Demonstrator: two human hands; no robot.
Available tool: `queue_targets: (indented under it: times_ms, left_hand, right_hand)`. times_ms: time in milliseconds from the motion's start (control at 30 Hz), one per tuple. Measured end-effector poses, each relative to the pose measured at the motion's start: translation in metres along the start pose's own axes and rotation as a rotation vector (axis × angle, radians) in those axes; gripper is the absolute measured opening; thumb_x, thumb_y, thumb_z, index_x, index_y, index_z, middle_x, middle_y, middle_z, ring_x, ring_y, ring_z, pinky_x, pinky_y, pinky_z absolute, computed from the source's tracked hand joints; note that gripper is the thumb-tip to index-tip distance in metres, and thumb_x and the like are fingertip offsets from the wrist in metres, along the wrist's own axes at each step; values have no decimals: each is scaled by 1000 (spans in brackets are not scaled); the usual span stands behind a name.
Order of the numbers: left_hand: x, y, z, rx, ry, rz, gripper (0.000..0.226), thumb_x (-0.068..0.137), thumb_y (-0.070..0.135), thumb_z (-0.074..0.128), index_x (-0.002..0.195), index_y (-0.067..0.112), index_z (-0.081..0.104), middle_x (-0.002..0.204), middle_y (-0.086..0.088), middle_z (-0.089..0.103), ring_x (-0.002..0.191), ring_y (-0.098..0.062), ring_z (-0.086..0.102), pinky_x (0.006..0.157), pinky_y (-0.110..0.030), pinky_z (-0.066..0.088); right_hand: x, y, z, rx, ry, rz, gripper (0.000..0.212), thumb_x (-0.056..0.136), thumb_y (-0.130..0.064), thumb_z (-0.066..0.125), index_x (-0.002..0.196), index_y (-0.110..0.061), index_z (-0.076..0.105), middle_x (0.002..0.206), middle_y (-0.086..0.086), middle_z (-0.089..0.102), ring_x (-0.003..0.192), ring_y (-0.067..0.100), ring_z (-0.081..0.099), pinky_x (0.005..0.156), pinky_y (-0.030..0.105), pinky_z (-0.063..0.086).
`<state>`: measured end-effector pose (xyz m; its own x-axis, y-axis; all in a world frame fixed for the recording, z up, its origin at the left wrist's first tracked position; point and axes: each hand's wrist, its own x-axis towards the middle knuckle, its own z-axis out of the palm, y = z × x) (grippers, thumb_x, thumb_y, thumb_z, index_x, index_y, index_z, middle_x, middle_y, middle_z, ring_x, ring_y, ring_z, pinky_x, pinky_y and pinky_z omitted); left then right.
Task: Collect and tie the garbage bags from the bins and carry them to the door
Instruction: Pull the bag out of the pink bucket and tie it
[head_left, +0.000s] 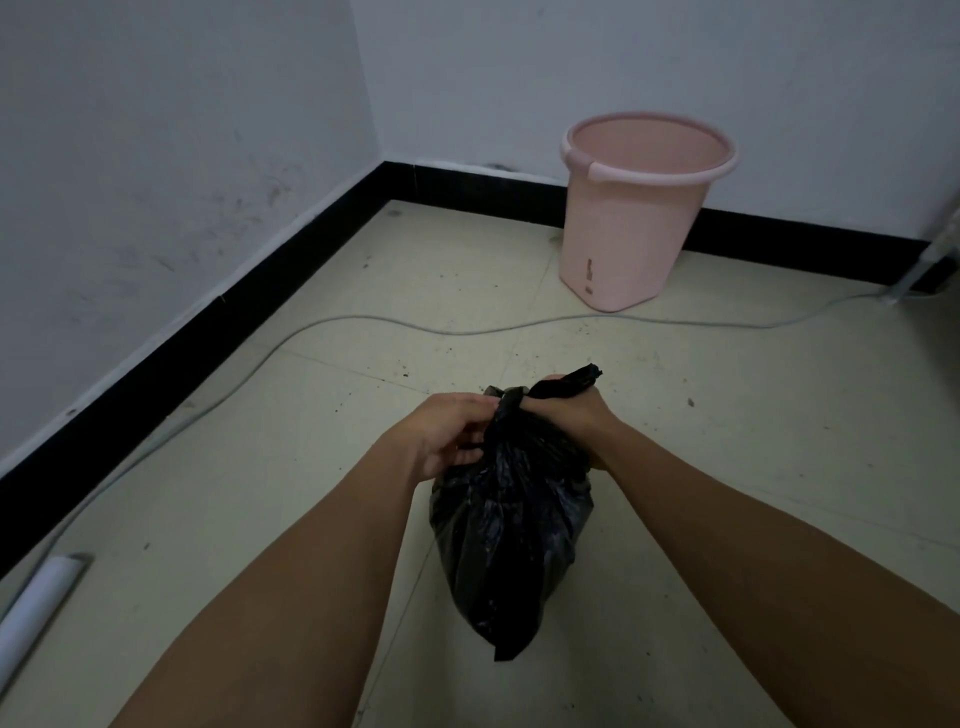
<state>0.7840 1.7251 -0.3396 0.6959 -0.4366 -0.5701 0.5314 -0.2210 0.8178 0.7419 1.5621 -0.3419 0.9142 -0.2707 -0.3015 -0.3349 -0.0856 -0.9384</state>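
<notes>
A filled black garbage bag (506, 535) hangs in the air in front of me, its neck gathered and twisted at the top. My left hand (451, 434) pinches the neck from the left side. My right hand (569, 415) grips the other strand of the neck, and a black tail of plastic sticks out above its fist. A pink bin (636, 218) with no bag in it stands on the floor by the far wall, well beyond both hands.
A grey cable (363, 319) snakes across the pale tiled floor between me and the bin. A white tube (39, 603) lies at the lower left by the black skirting. White walls meet in a corner at the far left; something pale leans at the right edge.
</notes>
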Motion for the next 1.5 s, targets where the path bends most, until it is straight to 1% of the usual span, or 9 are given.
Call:
queue_targets:
  times_ms: [200,300,433,600,700,900,1067,1300,1500]
  left_hand:
    - [1,1,2,125,5,-40,12,80,10,64,90,14,59,68,-1,52,57,-10,47,49,-19,40]
    - [3,-1,1,131,80,-23,11,79,15,64,88,14,58,68,-2,50,55,-11,44,47,-20,36]
    - [2,5,-1,92,181,26,7,77,16,65,80,16,59,64,0,52,55,-11,45,47,-20,36]
    - [-2,11,-2,117,246,69,17,75,10,63,63,15,52,62,-2,50,61,-16,45,56,-27,36]
    - [-4,5,-14,150,331,62,11,71,8,69,69,7,58,64,-7,52,56,-18,45,58,-30,37]
    - [-4,-1,-23,213,416,138,12,79,7,71,75,2,62,71,-11,50,56,-17,41,33,-12,32]
    - [1,-6,-38,29,374,41,8,85,14,62,90,9,66,81,-7,65,78,-22,60,66,-29,48]
    - [30,-47,-48,15,637,-64,18,88,5,52,70,7,53,72,-13,57,61,-24,55,58,-29,43]
    - [-19,-135,-41,174,648,-417,12,75,19,61,64,16,59,86,-22,70,85,-39,69,81,-48,58]
  right_hand:
    - [-4,-2,1,4,-24,30,22,75,-8,79,67,-7,59,66,4,63,57,11,60,51,20,48]
    - [-4,-6,-4,136,-86,122,18,76,-6,78,90,2,71,85,14,72,71,20,70,60,26,56]
    - [1,-11,-12,312,-81,200,21,89,-11,67,107,1,66,92,14,73,70,18,71,60,26,57]
    - [4,-7,-16,225,39,205,15,95,-25,60,97,-11,63,88,7,71,70,15,65,54,22,50]
    - [6,-2,-25,189,136,210,14,96,-26,58,94,-13,63,82,5,69,65,13,62,57,25,46]
    - [7,11,-28,237,213,233,13,96,-22,59,96,-10,64,85,8,69,66,15,63,54,27,45]
    - [19,-5,-36,405,146,232,7,90,-19,66,94,-13,64,89,4,69,75,17,66,57,27,49]
    - [21,-21,-29,357,181,131,8,86,-19,68,83,-13,62,77,2,66,73,16,63,63,30,50]
    - [-43,-1,-22,269,208,243,7,85,-20,73,88,-16,68,85,2,72,72,12,71,57,19,53]
